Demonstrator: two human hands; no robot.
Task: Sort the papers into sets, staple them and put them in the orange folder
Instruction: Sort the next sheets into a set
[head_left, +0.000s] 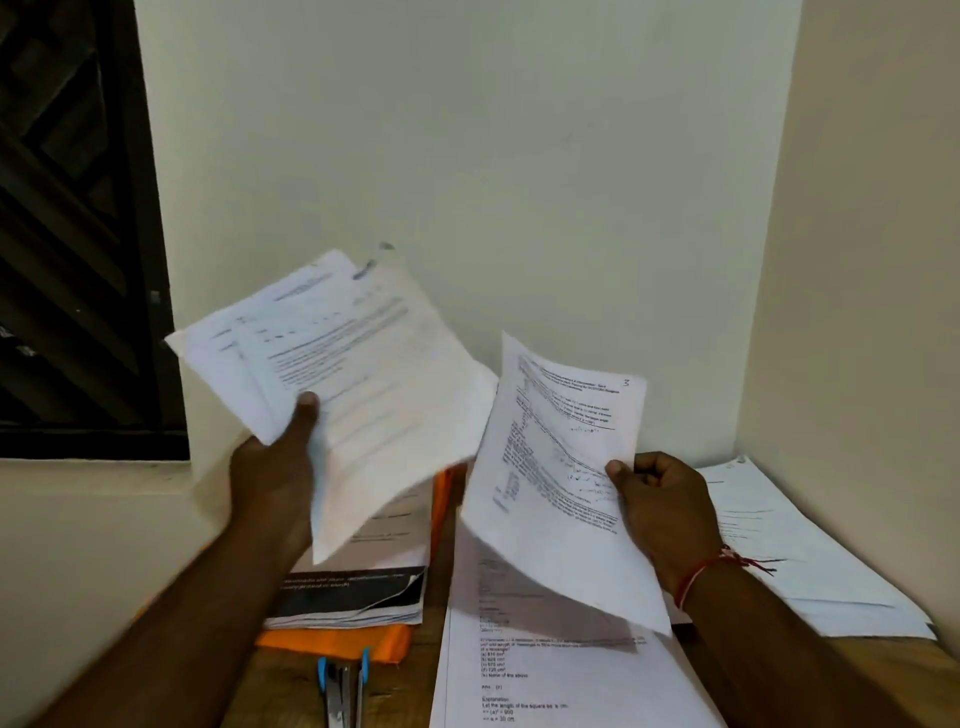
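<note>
White printed papers (358, 364) are split between both hands. The left hand (278, 467) grips a loose fan of them at mid-left of the frame, thumb on top. The right hand (662, 501) pinches a single sheet (556, 467), numbered 3 at its corner, at centre right. Both lots are raised above the counter (421, 675), near each other but apart.

Sorting seems to be the step in hand, and stapling is not yet begun. The next move likely calls for reading the page number and laying the sheet on its matching pile. One pile (545, 686) lies at lower centre and another (810, 551) at far right.

The orange folder (337, 642) lies below the left hand, under a black-banded stack (353, 597). The blue-handled stapler (343, 691) sits just in front of it at the bottom edge.
</note>
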